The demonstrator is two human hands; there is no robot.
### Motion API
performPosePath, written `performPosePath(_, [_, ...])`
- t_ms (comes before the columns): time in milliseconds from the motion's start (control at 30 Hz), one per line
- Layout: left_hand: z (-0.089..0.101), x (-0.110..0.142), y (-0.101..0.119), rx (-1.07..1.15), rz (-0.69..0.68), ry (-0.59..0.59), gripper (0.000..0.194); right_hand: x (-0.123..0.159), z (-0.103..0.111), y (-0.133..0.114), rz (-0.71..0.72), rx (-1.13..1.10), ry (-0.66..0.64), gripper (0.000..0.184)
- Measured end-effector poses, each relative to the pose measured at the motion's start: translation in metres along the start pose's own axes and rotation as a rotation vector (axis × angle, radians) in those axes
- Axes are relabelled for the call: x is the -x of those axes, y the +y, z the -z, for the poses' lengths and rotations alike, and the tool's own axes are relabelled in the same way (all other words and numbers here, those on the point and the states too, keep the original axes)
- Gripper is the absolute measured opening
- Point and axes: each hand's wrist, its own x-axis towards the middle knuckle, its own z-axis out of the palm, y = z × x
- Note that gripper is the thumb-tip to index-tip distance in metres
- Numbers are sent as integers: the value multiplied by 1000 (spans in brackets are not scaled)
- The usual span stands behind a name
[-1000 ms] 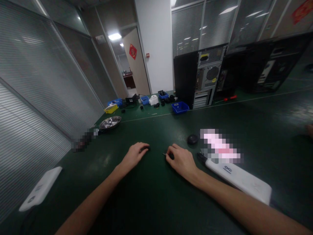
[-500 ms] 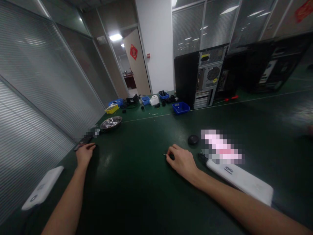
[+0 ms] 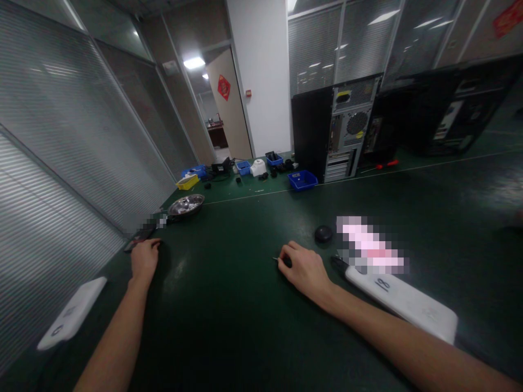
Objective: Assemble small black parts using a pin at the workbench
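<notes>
My right hand rests on the green table, fingers curled around a small screwdriver. Its thin metal tip sticks out left of my thumb and a dark handle shows inside the grip. Beyond this hand sits a black round puck-like thing. Far to the left, my left hand is low over the table, fingers bent and closed together. Whatever lies between them is hidden. Just behind it is a dark flat object, partly pixelated. A metal dish with small bits in it stands farther back.
White power banks or similar cases lie at left and right, the right one marked 18. A pixelated pink patch is beside it. At the back are a blue tray, a yellow tray, computer towers and a red-handled tool.
My left hand, first near the middle with a dark roundish thing in its fingers, has swung left to beside the dark flat object. Its fingers then drew closer together. The right hand stays put.
</notes>
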Motion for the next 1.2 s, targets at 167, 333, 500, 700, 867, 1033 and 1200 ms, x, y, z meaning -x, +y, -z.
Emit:
performPosePath(167, [4,2,7,-60,-65,-51,42,0,1,-1,-10,10,-10,16])
performPosePath(333, [8,4,15,-109,-62,-63,42,-1,1,-1,-6,10,-13,17])
performPosePath(500, [10,7,20,-132,-63,-63,42,0,1,0,0,3,-11,18])
performPosePath(700, [10,8,18,-153,-50,-56,43,0,0,1,5,-6,-10,17])
performPosePath(867, [11,7,18,-175,-24,-62,40,0,0,1,14,-16,-2,16])
performPosePath(1033, [14,8,24,-219,-12,-31,40,-1,-2,2,9,-7,10,16])
performPosePath(1200, [17,12,26,-228,19,-26,38,0,-3,1,15,18,8,16])
